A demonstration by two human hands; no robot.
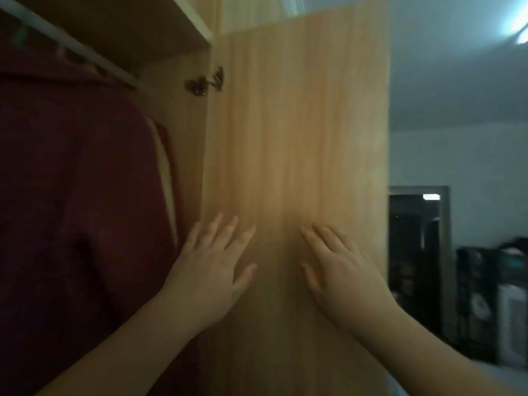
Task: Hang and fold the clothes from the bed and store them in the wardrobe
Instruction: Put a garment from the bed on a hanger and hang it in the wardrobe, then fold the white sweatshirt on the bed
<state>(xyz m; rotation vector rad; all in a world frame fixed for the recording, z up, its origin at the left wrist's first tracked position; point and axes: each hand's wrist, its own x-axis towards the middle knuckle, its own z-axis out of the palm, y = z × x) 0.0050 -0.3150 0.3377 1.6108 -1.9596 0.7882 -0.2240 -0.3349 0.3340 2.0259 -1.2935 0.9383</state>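
The left hand [211, 270] at 7 o'clock and the right hand [343, 275] at 5 o'clock lie flat on the wardrobe door [300, 124]. Both hands have straight fingers and hold nothing. A red garment [71, 195], maybe a coat, hangs inside at 9 o'clock, under a white rail [71, 47]. A metal hinge [204, 81] sits at 11 o'clock.

The wardrobe [183, 144] stands open with its pale wooden door [300, 132] swung out. The straight fingers [213, 231] of the left hand [211, 270] and of the right hand [343, 275] lie flat on the door. Up and left of the fingers, a white rail [71, 44] runs under the top board [128, 21]. A dark red garment [71, 195] hangs there, just left of the left fingers. A metal hinge [204, 81] sits above them.
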